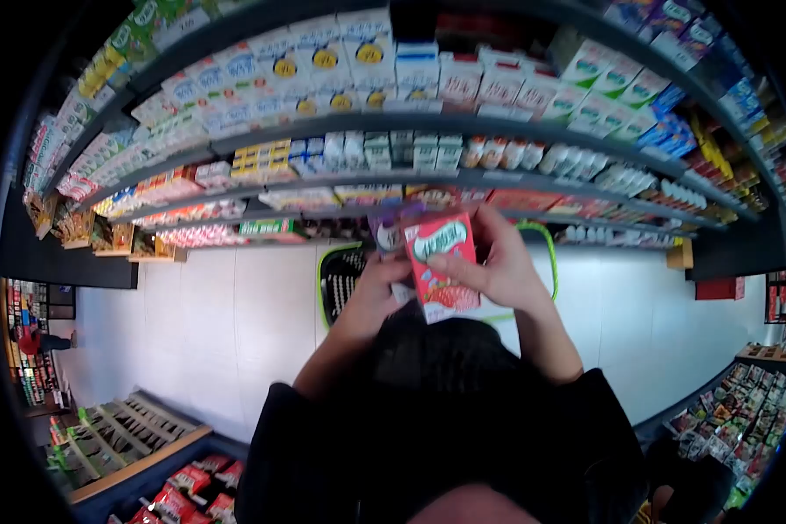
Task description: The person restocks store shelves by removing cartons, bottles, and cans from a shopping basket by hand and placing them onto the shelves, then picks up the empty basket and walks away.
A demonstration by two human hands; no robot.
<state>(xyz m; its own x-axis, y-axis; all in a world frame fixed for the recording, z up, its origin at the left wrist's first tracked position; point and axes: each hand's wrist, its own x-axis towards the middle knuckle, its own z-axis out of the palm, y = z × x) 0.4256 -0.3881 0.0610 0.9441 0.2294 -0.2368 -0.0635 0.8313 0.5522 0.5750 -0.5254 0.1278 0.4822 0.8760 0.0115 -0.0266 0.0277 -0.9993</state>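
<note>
A pink drink carton (445, 297) with strawberries and a white-green label is tilted in front of my chest. My right hand (503, 266) is closed around its right side, the thumb lying across the front. Partly behind it, a purple carton (388, 229) shows its upper part. My left hand (382, 285) is closed on this purple carton, with its fingers partly hidden by the pink one. Below both hands, a shopping basket with a bright green rim (554, 262) and a black slatted side is on the floor; the hands and cartons cover its middle.
Shelves (323, 129) ahead carry rows of drink cartons and bottles. Pale floor tiles (227, 323) surround the basket. Red packets (188, 479) lie in a bin at lower left, and a slanted rack of packets (742, 419) stands at right. Another person (33, 342) is far left.
</note>
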